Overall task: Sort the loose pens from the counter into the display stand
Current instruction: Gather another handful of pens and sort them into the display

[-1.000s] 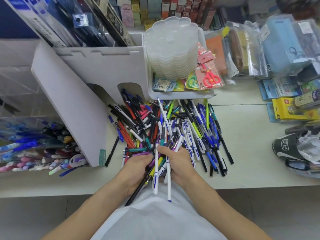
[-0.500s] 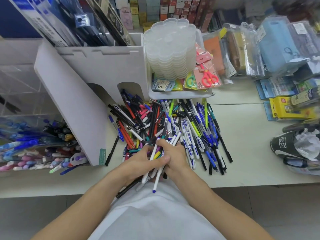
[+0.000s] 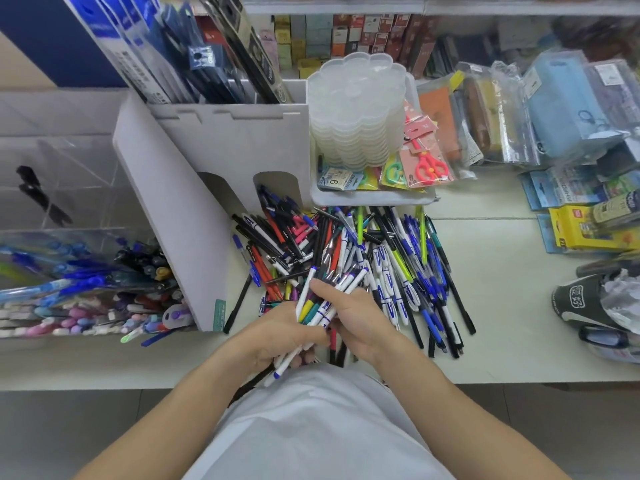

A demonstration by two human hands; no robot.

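Both your left hand [image 3: 277, 336] and right hand [image 3: 356, 318] grip the pen bundle [image 3: 320, 306], its length pointing far-right, while the display stand [image 3: 86, 278] lies left, nearer your left hand.

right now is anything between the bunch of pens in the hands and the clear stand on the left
Yes. The white divider panel stands upright between the bunch of pens, held by the left hand and right hand, and the clear stand. The pens would likely have to go over or around it.

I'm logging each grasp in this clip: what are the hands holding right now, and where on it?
The left hand grips a bundle of pens around mid-barrel; the right hand pinches the same bundle near its upper part.
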